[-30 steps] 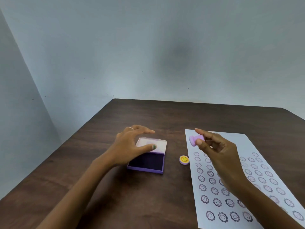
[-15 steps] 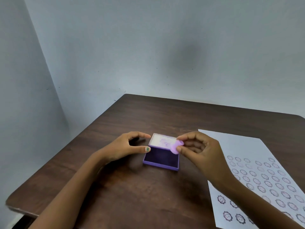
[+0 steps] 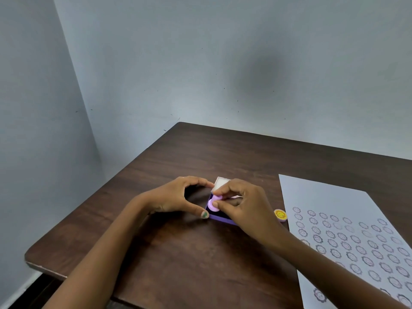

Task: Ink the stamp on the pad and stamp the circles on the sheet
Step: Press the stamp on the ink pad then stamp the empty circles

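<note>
Stamp on the pad
Your right hand (image 3: 243, 204) pinches the small lilac plastic stamp (image 3: 213, 204) down in the open purple ink pad case (image 3: 219, 217) — your left hand (image 3: 178, 196), fingers spread, brackets its edge.

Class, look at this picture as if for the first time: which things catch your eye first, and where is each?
First, the two hands meeting mid-table: the right hand presses a pink stamp down into the open purple ink pad, while the left hand steadies the pad's left side. Next, the white sheet at the right, its rows of circles mostly stamped, with a small yellow smiley cap beside it.
</note>
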Tool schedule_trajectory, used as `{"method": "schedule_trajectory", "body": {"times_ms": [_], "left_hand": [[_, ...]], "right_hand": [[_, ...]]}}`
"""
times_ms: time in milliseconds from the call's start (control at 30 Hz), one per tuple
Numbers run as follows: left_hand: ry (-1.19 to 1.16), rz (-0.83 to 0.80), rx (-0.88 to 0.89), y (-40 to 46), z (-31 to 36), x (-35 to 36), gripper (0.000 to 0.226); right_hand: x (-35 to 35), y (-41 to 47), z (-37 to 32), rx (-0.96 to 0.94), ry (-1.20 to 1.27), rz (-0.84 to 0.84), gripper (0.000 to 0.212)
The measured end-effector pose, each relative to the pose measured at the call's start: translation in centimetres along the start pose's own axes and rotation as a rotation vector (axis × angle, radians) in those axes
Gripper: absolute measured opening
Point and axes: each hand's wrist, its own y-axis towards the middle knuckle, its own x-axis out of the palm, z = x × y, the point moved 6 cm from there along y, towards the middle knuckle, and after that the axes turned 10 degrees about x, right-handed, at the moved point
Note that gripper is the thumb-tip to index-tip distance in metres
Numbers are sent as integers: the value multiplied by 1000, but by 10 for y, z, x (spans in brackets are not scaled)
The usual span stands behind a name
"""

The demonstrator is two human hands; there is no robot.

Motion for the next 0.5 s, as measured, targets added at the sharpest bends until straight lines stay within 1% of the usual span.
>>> {"method": "schedule_trajectory", "body": {"times_ms": [167,367,433,500], "left_hand": [[-3,8,-1,-1,0,0,68],[-13,11,-5,0,-1,1,68],[-11,14,-6,0,-1,1,68],[-10,15,-1,1,-2,1,68]], "right_hand": [[3,-2,-3,-43,-65,-14,14],[7,-6,-7,-150,-192,0,14],[6,-5,-5,-140,-176,10,14],[5,0,-3,-90,-138,27,14]]}}
